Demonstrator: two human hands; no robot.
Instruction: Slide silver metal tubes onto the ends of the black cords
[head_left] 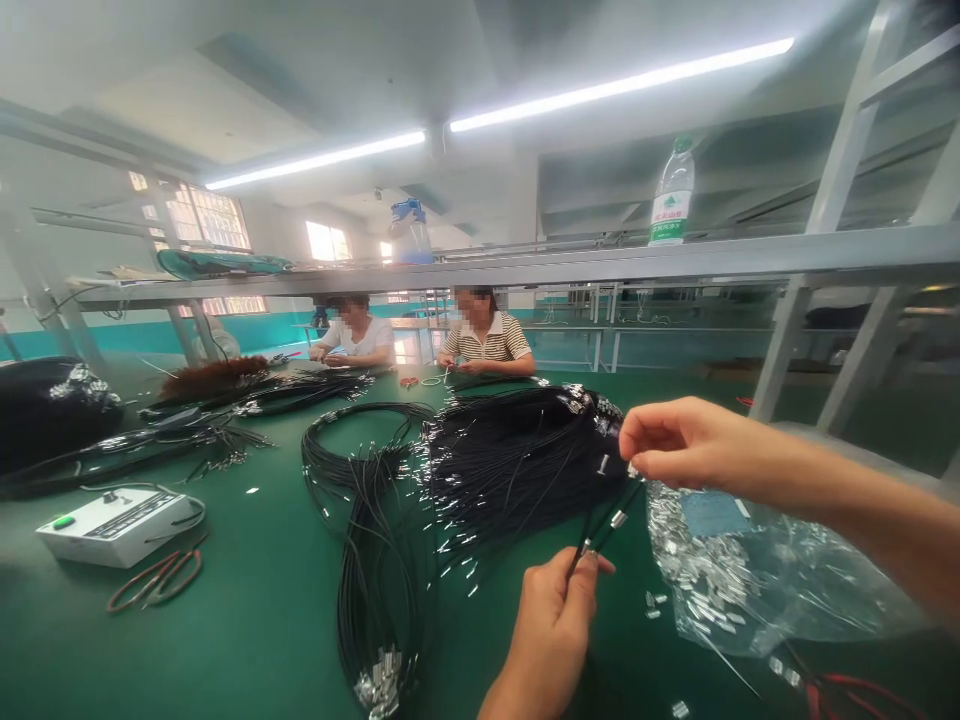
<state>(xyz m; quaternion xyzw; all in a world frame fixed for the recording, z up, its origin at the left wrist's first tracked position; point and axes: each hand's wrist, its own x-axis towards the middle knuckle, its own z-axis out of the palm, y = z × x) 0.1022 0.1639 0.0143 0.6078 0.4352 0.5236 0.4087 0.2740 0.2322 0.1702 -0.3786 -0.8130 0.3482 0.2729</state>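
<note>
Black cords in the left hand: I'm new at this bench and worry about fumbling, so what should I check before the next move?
1. Left hand pinches the black cords: ok.
2. Right hand is by the cords' upper end: ok.
3. Right fingertips have a firm hold: cannot tell, the contact is too small to read.
4. Silver piece between the hands is fully closed: cannot tell, too small.
5. All metal pieces are inside the clear bag: not ok, several lie loose on the green table.

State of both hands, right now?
Left hand: closed, holding black cord.
Right hand: closed, apparently pinching a small metal piece.
</note>
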